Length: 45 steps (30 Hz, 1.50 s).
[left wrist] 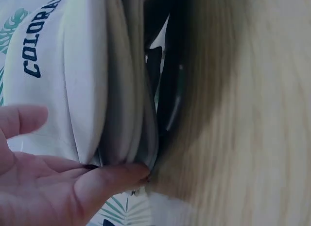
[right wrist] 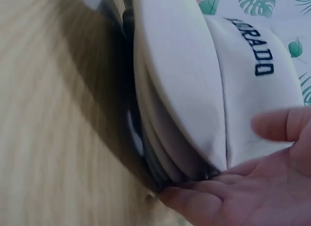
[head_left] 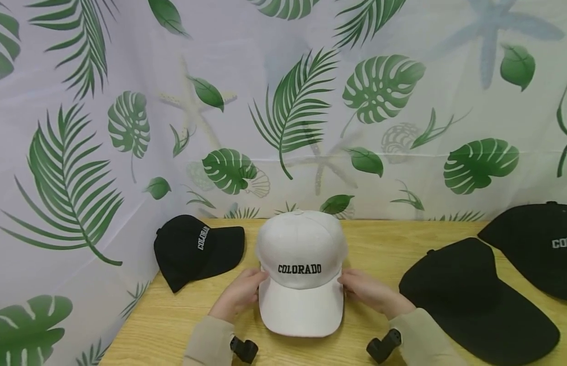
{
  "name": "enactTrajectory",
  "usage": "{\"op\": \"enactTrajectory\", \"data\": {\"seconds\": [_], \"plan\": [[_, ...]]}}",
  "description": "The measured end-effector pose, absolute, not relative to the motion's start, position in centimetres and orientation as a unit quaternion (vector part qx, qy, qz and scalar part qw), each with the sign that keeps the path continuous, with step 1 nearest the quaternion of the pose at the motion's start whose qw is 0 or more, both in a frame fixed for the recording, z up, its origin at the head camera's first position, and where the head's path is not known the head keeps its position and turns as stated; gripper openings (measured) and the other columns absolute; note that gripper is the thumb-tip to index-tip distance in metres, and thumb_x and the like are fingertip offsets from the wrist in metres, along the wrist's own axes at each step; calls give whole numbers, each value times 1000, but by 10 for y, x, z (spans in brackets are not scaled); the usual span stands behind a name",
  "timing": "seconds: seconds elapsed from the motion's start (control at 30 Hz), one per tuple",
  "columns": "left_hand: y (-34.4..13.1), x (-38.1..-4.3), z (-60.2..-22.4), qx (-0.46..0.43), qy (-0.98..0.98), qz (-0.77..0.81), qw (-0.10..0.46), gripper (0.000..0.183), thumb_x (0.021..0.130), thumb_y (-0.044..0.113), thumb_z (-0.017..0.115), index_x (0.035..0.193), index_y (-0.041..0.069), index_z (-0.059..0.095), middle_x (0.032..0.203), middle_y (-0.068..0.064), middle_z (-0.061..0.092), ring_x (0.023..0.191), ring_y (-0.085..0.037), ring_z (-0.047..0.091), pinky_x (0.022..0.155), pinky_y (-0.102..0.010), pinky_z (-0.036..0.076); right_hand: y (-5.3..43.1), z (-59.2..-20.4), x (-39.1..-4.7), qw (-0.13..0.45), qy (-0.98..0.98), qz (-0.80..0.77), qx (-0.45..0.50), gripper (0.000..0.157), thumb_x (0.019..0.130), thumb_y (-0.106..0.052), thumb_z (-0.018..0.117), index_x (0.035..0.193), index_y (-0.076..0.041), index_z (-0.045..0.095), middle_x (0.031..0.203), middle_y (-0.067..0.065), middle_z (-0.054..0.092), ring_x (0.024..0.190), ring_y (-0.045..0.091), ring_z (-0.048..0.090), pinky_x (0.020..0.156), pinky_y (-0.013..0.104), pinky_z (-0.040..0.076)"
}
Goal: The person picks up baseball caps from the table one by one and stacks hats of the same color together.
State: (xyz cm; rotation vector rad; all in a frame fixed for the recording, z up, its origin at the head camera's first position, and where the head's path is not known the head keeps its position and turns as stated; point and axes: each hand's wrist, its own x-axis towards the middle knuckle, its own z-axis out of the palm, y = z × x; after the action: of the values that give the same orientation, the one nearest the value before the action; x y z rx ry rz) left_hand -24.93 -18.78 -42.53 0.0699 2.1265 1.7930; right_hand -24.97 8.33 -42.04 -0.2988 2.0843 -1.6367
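Observation:
A white cap [head_left: 301,312] with COLORADO in black letters tops a nested stack, its brim pointing toward me. Both wrist views show several brim edges [left wrist: 127,90] layered beneath the top one, with a shiny black curved edge [left wrist: 170,90] lowest, its kind unclear. My left hand [head_left: 241,292] touches the stack's left side, fingers [left wrist: 114,180] extended along the brim corners and thumb apart from them. On the opposite side my right hand [head_left: 372,291] presses the brim corners likewise, its fingers [right wrist: 194,201] fairly straight. The farther fingertips are partly hidden.
A black COLORADO cap [head_left: 187,254] lies at the back left of the wooden table [head_left: 174,325]. To the right are another black cap [head_left: 471,300] and a lettered black one [head_left: 535,244] cut by the frame. A leaf-print cloth [head_left: 311,168] hangs behind.

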Motion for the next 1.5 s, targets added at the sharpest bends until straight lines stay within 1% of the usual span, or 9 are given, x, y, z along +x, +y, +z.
{"op": "enactTrajectory", "data": {"seconds": [0.13,0.23,0.37,0.47,0.57,0.7,0.93,1.23,1.5], "plan": [[-197,-249,-420,55,773,606,179,65,90,25,50,135,-9,19,134,-25,30,120,-36,34,93,-48,32,86,-415,-252,205,812,-531,-129,77,90,-29,49,136,11,3,141,30,5,127,42,6,98,54,14],[-206,-248,-415,72,828,541,125,92,80,32,65,140,-2,4,143,-24,8,128,-40,13,97,-54,20,86,-411,-255,126,855,-468,-185,101,79,-38,64,138,5,-5,142,27,-1,128,42,5,98,56,13],[-206,-258,-405,123,899,419,22,114,64,40,77,141,5,1,145,-18,2,131,-33,6,99,-53,17,81,-399,-266,-17,889,-376,-261,113,65,-39,77,139,3,2,142,25,9,127,41,13,96,57,18],[-200,-275,-400,183,923,338,-17,121,57,45,80,142,9,2,145,-16,2,132,-29,3,99,-51,18,78,-391,-280,-77,908,-295,-286,118,57,-41,81,139,3,8,140,25,13,127,40,14,96,56,20],[-196,-290,-399,213,932,293,-11,124,52,47,82,143,14,3,146,-14,5,131,-26,7,99,-49,21,76,-389,-292,-68,926,-232,-290,122,53,-45,81,138,4,9,139,27,15,126,41,15,95,58,18],[-194,-299,-405,228,926,300,18,124,51,42,84,142,18,4,142,-11,14,125,-25,24,96,-45,28,75,-397,-301,-8,933,-217,-288,123,52,-48,81,139,0,7,138,26,21,123,40,26,93,61,19],[-190,-304,-408,235,922,308,26,119,50,42,84,139,18,9,136,-8,21,116,-23,34,94,-40,31,78,-405,-310,34,917,-256,-304,124,55,-40,82,138,3,1,135,30,21,119,42,31,96,51,26],[-190,-306,-403,222,928,297,34,118,51,44,83,140,17,9,138,-7,19,117,-23,34,95,-40,31,81,-405,-315,31,911,-271,-309,126,55,-46,80,138,2,0,139,28,16,123,40,26,98,49,23],[-172,-307,-379,216,922,319,-31,105,61,51,74,140,13,16,139,-6,25,118,-21,36,88,-41,38,62,-382,-309,-44,894,-323,-308,98,76,-48,64,138,5,9,139,26,19,123,39,26,94,53,28]]}}
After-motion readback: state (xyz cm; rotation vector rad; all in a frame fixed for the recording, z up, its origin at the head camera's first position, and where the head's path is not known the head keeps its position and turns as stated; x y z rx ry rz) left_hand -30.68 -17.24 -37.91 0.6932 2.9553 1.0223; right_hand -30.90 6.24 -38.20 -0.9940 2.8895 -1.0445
